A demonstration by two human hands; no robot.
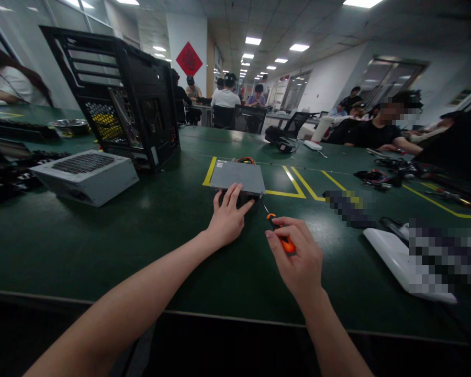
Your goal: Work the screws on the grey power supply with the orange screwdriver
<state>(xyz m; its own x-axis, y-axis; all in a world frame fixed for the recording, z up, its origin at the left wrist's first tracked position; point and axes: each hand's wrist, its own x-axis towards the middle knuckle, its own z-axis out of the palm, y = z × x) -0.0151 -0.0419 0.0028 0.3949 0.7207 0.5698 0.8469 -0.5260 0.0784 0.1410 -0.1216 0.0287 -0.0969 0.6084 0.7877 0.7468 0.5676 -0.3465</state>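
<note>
A grey metal computer power supply (pixel 237 176) lies on the green table, with a bundle of coloured wires (pixel 245 160) at its far side. My left hand (pixel 228 217) holds it from the near side, fingertips over its front edge and thumb towards the right corner. My right hand (pixel 298 256) is closed around the handle of an orange and black screwdriver (pixel 288 244). The thin shaft points up and left at the near right corner of the power supply. Whether the tip sits in a screw is too small to tell.
An open black computer case (pixel 149 104) stands at the left, behind a larger grey power supply (pixel 98 178). A metal bowl (pixel 69 127) is farther left. At the right are a white flat device (pixel 396 259) and tangled cables (pixel 380 178). Several people sit beyond.
</note>
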